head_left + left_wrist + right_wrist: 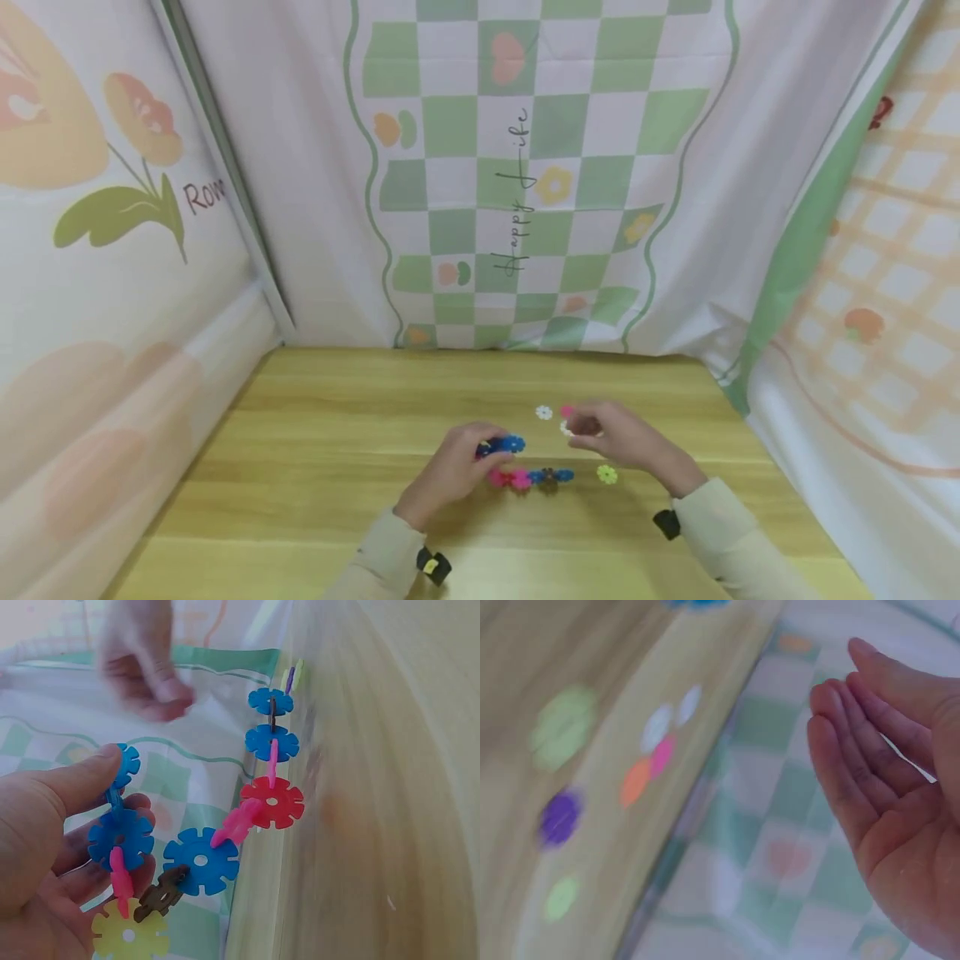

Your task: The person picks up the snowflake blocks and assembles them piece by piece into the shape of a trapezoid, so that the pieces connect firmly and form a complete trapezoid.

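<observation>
My left hand (459,467) grips one end of a chain of linked flower-shaped discs, thumb on a blue disc (127,765). In the left wrist view the chain hangs from there through a yellow disc (129,937), a blue disc (201,861) and a red disc (273,802) to blue ones at the far end. In the head view, pink discs (512,479) and a brown disc (549,476) of it show right of the left hand. My right hand (611,433) is above the loose discs, its fingers loosely bent and holding nothing in the right wrist view (892,780).
Loose discs lie on the wooden table (337,400): white (543,412), pink (567,412) and yellow-green (607,475). The right wrist view also shows orange (634,781) and purple (560,817) ones. Printed cloth (525,192) hangs behind and at both sides.
</observation>
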Tool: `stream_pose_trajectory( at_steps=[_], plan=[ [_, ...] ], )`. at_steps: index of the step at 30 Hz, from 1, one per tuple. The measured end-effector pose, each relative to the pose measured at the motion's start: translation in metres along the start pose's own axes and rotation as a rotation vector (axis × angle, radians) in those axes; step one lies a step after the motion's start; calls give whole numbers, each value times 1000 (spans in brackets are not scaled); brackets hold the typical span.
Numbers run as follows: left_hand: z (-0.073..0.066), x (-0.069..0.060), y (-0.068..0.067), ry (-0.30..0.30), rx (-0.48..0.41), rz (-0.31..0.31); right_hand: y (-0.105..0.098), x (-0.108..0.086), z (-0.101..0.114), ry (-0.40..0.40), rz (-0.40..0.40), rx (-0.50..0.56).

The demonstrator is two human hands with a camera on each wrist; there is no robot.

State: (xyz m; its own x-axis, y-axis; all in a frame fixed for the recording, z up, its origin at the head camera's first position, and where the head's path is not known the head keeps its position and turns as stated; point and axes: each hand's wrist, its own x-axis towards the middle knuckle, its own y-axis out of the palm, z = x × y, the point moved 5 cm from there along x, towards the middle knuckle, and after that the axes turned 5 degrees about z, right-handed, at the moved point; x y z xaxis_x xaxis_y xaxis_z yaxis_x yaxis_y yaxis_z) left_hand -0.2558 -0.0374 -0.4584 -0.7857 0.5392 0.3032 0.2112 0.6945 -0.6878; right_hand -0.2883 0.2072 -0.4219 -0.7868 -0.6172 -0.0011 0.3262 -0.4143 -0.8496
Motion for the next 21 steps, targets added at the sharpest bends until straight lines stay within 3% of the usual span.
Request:
stream_pose_trajectory(
  at_steps=[3, 8, 13, 21],
  plan=[
    [0, 0, 0, 7, -2, 1, 1, -15, -24, 56, 16, 1],
    [-1, -1, -1, 18, -10, -7, 14, -34, -50, 57, 26, -19],
    [1, 0, -1, 24, 0, -13, 27, -45, -62, 116, 25, 6],
    [2, 0, -2, 10, -18, -6, 32, -45, -72, 131, 0, 6]
  ],
)
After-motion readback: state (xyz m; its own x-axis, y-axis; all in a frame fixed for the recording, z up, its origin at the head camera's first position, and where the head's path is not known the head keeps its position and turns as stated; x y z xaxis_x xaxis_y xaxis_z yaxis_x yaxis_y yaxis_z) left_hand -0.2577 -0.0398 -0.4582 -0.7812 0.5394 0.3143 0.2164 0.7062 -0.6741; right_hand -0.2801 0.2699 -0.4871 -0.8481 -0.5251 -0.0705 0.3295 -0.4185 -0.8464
